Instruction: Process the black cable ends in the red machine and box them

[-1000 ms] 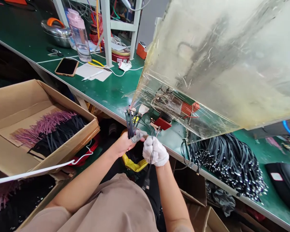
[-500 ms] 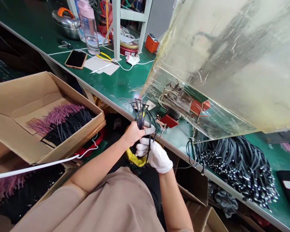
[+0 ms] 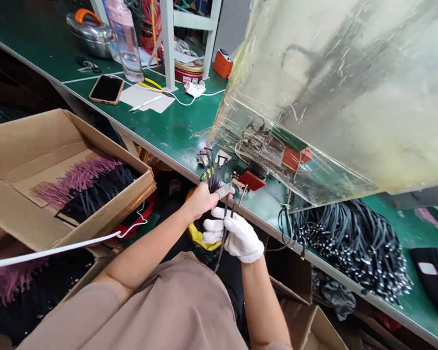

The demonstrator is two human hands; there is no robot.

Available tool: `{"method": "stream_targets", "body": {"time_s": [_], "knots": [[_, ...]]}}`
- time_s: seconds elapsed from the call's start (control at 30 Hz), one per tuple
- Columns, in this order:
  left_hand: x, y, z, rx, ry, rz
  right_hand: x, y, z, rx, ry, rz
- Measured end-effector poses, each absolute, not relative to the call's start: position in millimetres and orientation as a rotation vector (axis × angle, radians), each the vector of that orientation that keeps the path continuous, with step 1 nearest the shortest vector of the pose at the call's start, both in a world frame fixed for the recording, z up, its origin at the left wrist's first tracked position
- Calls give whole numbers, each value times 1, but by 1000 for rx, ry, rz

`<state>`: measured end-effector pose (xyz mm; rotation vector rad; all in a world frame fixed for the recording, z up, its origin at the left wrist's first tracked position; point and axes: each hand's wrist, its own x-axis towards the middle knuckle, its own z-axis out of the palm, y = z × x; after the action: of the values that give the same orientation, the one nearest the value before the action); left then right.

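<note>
My left hand (image 3: 200,200), bare but for a grey covering on the thumb, is closed around a bunch of black cables (image 3: 213,180) whose ends fan out above the fist. Close on its right, my right hand (image 3: 243,237) wears a white glove. Its thumb and forefinger pinch black cable strands (image 3: 224,239) that hang down past the palm, while the other fingers are loosely curled. Just beyond both hands, at the bench edge, sits a small fixture with a red block (image 3: 252,181) and an upright metal pin (image 3: 243,195).
A clear plastic shield (image 3: 314,165) leans over the fixture. Many black cables (image 3: 354,248) are heaped on the green bench (image 3: 175,131) to the right. At left, a cardboard box (image 3: 105,214) contains black cables with pink wires. A white cord (image 3: 58,256) crosses before it.
The black strands in my right hand have dropped from a raised loop and now hang lower. The gloved fingers have spread slightly. My view has shifted a little to the right.
</note>
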<state>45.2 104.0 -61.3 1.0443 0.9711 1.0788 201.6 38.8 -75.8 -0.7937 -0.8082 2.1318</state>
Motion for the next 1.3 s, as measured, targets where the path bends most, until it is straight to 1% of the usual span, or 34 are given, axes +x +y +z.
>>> {"method": "stream_targets", "body": {"time_s": [0.17, 0.3, 0.43, 0.57, 0.7, 0.9, 1.0, 1.13, 1.3], "knots": [[46, 107, -55, 1013, 956, 1017, 203, 37, -78, -734, -729, 2189], [47, 107, -54, 958, 898, 995, 201, 37, -84, -775, -755, 2179], [51, 112, -48, 946, 737, 1013, 201, 40, -81, -866, -822, 2071], [61, 123, -35, 1028, 679, 1014, 208, 46, -70, -922, -803, 1951], [75, 138, -33, 1134, 740, 1003, 222, 49, -77, -954, -700, 1892], [83, 151, -58, 1229, 971, 938, 231, 32, -108, -969, -511, 1920], [80, 150, -68, 1232, 1017, 933, 229, 23, -114, -983, -450, 1936], [73, 146, -69, 1232, 1040, 947, 225, 31, -100, -934, -485, 1905], [56, 134, -64, 1236, 1010, 1022, 220, 75, -68, -831, -568, 1859]]}}
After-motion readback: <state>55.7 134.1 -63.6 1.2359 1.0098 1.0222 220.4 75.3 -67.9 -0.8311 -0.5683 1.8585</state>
